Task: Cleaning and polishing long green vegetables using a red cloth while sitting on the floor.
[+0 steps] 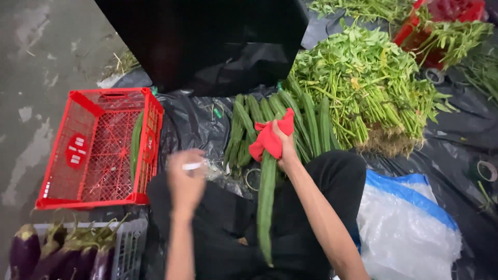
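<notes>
My right hand (285, 148) grips a red cloth (270, 137) wrapped around the upper end of a long green ridged gourd (266, 207), which lies lengthwise over my lap in black trousers. My left hand (185, 181) is raised and blurred, with a small white object (192, 166) pinched in its fingers. Just beyond my hands, a pile of similar long green gourds (290, 122) rests on black plastic sheeting (192, 122).
A red plastic crate (83, 150) at left holds one green gourd (136, 145). A grey crate of purple eggplants (62, 251) sits at bottom left. Bundles of leafy greens (368, 85) lie at upper right, a red basket (451, 15) behind. A clear and blue plastic bag (404, 223) lies at right, tape rolls (486, 170) nearby.
</notes>
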